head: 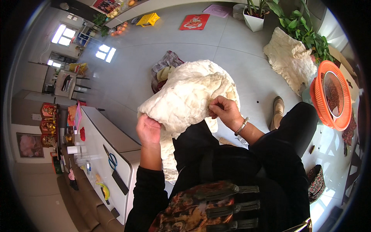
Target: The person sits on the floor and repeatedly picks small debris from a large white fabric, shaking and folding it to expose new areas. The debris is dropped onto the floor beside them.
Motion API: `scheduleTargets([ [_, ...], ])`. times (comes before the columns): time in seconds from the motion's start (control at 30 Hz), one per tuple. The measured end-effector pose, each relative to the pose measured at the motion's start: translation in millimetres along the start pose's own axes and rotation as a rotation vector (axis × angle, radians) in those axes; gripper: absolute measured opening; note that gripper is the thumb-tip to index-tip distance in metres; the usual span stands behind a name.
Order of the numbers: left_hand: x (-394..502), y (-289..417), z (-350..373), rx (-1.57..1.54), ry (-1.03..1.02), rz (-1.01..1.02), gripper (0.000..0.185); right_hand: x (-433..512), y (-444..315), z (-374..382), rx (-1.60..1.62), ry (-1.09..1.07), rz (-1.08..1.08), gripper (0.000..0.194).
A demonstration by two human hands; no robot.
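A large sheet of off-white cotton batting (188, 95) lies bunched over my knee and hangs down beside my leg. My left hand (148, 129) holds its left edge, palm up, with the fingertips hidden under the batting. At the right part of the batting, my right hand (223, 109) has thumb and forefinger pinched together against the surface; whether a tuft or thread is between them is too small to tell. A metal bangle (242, 126) is on my right wrist. Behind the batting, a crumpled patterned cloth (165, 64) lies on the floor.
To the left stands a white-topped table (100, 156) with blue-handled scissors (112, 161) and a black oblong object (120, 182). Another piece of batting (288, 59) lies on the floor near potted plants. An orange plastic basket (320, 95) holding a sieve is at the right. Beyond is a yellow stool (148, 19).
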State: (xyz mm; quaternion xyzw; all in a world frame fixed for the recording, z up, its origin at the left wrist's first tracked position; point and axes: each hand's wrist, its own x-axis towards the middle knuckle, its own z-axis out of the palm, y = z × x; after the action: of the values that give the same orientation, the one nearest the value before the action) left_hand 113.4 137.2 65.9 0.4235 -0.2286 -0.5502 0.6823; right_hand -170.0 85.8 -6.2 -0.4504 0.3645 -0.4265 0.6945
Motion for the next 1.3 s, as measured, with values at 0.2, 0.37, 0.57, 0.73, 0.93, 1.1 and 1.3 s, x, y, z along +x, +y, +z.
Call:
scheduleTargets([
  [0.2,-5.9,-14.7,29.4,0.279,-0.023,0.115,0.056,0.0,0.5,2.7,-0.192,-0.043,-0.032,0.007],
  [0.37,-3.5,-31.0,41.3,0.497,0.037,0.230,0.065,-2.1,2.7,9.2,-0.567,0.011,-0.250,0.009],
  [0.57,2.0,-40.0,29.6,0.434,0.050,0.237,0.062,1.7,6.8,2.2,-0.158,-0.020,-0.030,0.010],
  [0.73,2.4,-42.3,20.9,0.376,0.079,0.215,0.059,-0.9,0.7,-17.9,0.140,0.095,0.135,0.009],
  [0.93,0.5,-41.1,26.5,0.352,0.054,0.208,0.059,-0.5,-9.2,-14.9,-0.023,0.009,0.056,0.007],
  [1.1,-1.9,-40.3,30.2,0.359,0.052,0.204,0.058,-8.0,-6.0,6.9,-0.310,-0.024,-0.037,0.009],
  [1.3,-2.5,-42.7,29.4,0.345,0.053,0.211,0.058,-2.4,-5.4,8.3,-0.270,-0.062,0.010,0.008],
])
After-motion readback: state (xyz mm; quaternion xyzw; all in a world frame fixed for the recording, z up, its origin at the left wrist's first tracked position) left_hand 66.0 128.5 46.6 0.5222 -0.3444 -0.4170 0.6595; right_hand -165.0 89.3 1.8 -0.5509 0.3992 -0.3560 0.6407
